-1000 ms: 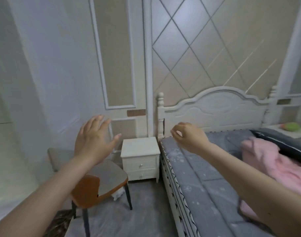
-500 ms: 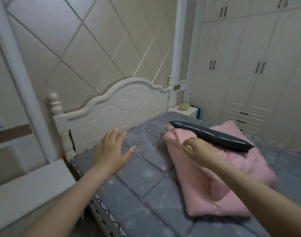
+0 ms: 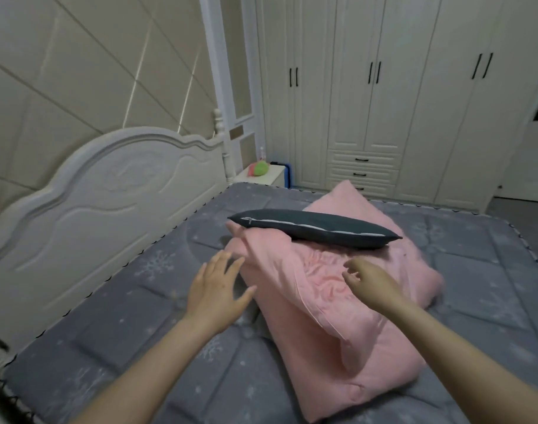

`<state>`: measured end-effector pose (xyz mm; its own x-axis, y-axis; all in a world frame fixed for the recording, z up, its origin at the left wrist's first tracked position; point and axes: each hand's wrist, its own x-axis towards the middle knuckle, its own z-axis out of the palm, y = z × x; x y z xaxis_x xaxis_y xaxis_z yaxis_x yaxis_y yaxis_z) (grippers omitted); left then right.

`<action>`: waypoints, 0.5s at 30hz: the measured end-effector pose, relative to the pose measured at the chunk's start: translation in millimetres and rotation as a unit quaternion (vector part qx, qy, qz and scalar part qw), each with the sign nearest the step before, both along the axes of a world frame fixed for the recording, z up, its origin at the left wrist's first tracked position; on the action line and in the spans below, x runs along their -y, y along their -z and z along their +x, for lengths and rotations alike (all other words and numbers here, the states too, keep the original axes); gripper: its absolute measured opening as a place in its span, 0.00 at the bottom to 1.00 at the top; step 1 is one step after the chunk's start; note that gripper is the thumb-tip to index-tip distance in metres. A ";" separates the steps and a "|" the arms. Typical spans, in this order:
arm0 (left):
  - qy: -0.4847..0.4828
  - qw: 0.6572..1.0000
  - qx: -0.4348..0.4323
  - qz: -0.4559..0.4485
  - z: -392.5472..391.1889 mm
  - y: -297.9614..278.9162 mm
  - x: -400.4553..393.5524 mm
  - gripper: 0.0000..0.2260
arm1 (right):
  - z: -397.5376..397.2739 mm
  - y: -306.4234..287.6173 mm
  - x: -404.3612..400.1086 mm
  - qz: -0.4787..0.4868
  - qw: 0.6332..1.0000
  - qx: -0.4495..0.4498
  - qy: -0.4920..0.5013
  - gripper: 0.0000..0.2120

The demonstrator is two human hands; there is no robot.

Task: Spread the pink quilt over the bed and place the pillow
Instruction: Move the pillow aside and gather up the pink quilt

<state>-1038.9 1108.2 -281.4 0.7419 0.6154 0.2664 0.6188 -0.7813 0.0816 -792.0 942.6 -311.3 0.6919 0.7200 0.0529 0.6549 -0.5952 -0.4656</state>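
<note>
Pink quilt (image 3: 332,304) folded in a heap on the grey mattress (image 3: 157,307) of the bed, dark pillow (image 3: 313,228) lying across its far end. Left hand (image 3: 215,289) fingers spread, grasping nothing, beside quilt's edge. Right hand (image 3: 372,284) loosely curled above quilt, holding nothing. White headboard (image 3: 102,191) at left.

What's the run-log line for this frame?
phase: reach | left hand: open, above mattress | right hand: open, over folded pink quilt | dark pillow: on quilt
</note>
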 end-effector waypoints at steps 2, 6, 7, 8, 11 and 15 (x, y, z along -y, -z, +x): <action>0.022 1.000 -0.015 -0.015 30.4 16.7 -9.9 0.38 | 15.3 22.6 0.0 0.011 0.998 -0.059 0.034 0.18; 0.066 0.996 -0.035 -0.041 86.3 57.7 -28.5 0.33 | 45.5 66.7 2.2 -0.030 0.993 -0.091 0.062 0.21; 0.078 0.996 -0.028 -0.041 98.4 67.2 -34.2 0.32 | 52.2 73.2 1.3 -0.039 0.992 -0.094 0.068 0.21; 0.087 0.995 -0.031 -0.047 109.7 75.4 -39.2 0.33 | 58.4 78.2 -0.8 -0.046 0.992 -0.093 0.073 0.21; 0.108 0.989 -0.083 -0.056 149.9 108.0 -64.2 0.37 | 81.4 98.8 -14.2 -0.074 0.993 -0.051 0.081 0.22; 0.098 0.982 -0.161 -0.027 199.4 150.2 -101.2 0.46 | 103.1 123.8 -41.4 -0.123 0.988 0.059 0.069 0.22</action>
